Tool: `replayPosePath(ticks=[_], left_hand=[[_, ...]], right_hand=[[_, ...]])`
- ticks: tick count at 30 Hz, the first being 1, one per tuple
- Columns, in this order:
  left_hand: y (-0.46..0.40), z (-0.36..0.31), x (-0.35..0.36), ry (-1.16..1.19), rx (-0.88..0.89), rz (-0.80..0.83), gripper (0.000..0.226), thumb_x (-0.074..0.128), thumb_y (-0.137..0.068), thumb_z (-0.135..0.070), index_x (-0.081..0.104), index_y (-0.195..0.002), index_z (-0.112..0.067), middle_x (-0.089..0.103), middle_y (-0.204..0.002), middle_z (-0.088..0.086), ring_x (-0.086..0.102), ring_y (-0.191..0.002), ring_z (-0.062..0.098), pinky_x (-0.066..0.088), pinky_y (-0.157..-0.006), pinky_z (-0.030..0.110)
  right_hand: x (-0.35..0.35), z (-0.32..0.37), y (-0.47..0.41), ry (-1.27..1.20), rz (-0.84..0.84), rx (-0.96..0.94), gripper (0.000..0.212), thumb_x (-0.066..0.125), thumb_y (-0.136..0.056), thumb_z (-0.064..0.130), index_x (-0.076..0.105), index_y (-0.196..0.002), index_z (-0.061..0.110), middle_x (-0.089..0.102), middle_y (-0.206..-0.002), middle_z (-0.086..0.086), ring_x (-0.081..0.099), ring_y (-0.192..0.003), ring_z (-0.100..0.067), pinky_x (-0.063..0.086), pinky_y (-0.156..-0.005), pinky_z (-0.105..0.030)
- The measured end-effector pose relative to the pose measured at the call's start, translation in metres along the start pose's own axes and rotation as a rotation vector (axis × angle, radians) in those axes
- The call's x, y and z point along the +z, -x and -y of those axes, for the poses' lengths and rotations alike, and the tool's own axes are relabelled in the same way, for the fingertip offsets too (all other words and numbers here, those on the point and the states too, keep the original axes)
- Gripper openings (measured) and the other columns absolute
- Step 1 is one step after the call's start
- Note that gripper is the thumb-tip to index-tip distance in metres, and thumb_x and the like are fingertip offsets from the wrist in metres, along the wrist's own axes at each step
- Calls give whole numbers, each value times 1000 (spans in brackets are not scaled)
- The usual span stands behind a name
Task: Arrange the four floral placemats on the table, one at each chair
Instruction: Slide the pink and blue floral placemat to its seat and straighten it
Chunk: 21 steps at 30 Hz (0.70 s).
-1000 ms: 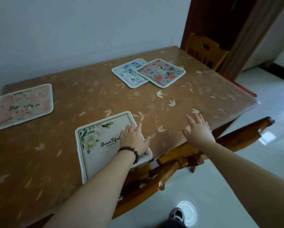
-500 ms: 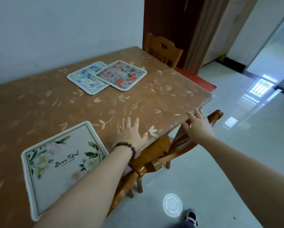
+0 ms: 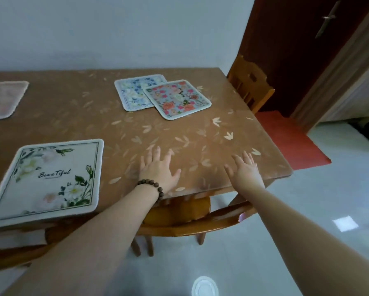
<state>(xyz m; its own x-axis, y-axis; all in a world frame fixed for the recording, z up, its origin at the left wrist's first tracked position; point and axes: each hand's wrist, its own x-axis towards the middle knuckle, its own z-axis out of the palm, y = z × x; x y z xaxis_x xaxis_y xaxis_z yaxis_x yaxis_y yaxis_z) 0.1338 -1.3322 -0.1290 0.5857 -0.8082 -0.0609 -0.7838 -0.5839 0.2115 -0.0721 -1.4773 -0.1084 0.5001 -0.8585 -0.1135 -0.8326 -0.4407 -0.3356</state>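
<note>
Head view | both hands, left hand (image 3: 158, 169) and right hand (image 3: 246, 170), open, empty, maybe touching the desk (image 3: 72, 116) | 2 overlapping placemats (image 3: 177, 99) lie straight ahead, nearer the right hand

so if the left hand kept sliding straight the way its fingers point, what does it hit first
Probably the pink floral placemat, which overlaps the blue one. Only bare table lies between it and the left hand, though depth is hard to judge.
</note>
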Motion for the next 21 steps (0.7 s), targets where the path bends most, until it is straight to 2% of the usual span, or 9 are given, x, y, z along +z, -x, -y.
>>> replayPosePath(ticks=[11, 16, 21], left_hand=[[4, 10, 1, 8, -259, -49, 75, 37, -82, -65, 15, -147, -34, 10, -158, 6, 1, -144, 29, 5, -113, 51], [-18, 20, 3, 26, -281, -50, 73, 37, -84, -63, 16, -147, -34, 10, -158, 6, 1, -144, 30, 6, -114, 52], [-64, 28, 0, 55, -261, -42, 72, 37, -85, -61, 15, -147, -33, 8, -158, 7, 1, -144, 30, 4, -114, 50]], right_hand=[[20, 32, -62, 29, 132, -299, 52, 34, -98, 42, 30, -145, 18, 8, -158, -12, -1, -146, -25, 4, -117, -40], [30, 52, -88, 58, 161, -352, 53, 34, -98, 42, 29, -145, 19, 8, -158, -12, -1, -146, -26, 4, -117, -40], [32, 63, -128, 45, 140, -325, 50, 35, -98, 39, 30, -144, 19, 9, -159, -10, 0, -146, -25, 4, -117, -41]])
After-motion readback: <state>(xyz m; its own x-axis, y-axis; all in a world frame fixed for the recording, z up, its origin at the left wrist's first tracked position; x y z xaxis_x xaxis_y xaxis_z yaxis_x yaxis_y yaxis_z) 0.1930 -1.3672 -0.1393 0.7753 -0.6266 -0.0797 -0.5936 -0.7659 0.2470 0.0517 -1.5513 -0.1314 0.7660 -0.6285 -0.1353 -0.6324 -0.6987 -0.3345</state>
